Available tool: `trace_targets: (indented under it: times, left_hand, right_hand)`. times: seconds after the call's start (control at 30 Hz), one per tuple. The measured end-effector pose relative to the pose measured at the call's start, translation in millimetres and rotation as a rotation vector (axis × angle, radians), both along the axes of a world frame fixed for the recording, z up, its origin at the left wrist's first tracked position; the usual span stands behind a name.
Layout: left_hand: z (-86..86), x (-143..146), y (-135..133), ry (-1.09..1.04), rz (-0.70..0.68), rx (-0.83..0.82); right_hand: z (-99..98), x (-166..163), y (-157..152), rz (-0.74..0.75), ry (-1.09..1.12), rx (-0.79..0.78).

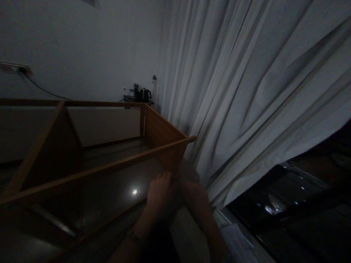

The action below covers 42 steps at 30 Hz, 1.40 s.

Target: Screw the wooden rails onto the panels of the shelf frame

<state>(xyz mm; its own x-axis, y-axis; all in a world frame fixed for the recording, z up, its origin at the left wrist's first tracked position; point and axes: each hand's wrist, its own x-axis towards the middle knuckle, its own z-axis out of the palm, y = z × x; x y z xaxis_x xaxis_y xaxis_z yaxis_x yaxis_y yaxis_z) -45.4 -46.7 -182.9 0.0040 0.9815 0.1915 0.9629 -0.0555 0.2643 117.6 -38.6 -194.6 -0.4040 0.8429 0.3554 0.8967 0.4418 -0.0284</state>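
A brown wooden frame (115,163) with end and divider panels lies across the left half of the view. My left hand (159,188) is at the lower part of its right end panel (178,155), fingers curled over the wood. Just right of it my right hand (195,195) is closed and slightly blurred, close to the same panel. Whatever sits between its fingers is too dark to make out. A wooden divider panel (37,146) slants up at the left of the frame.
A long pale curtain (233,91) hangs close on the right. Papers (237,241) lie below it, near dark glass with reflections (274,204). A black kettle (145,95) stands by the far wall. A cable (46,89) runs from a wall socket (16,68).
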Motion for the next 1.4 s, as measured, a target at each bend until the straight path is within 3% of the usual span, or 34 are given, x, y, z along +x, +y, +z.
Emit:
trace_targets:
  times: [0.67,1.13,1.4]
  left_hand:
    - [2.2,0,-5,0.006,-0.037,-0.005]
    - [-5.8,-2,-1,-0.001,-0.053,0.029]
    - [-6.2,-2,-1,-0.002,-0.043,0.046]
  right_hand:
    - [-12.5,-11,6,0.049,-0.097,0.01]
    - [-4.4,-11,13,0.104,-0.202,-0.051]
    - [0.8,-6,17,0.131,-0.131,-0.075]
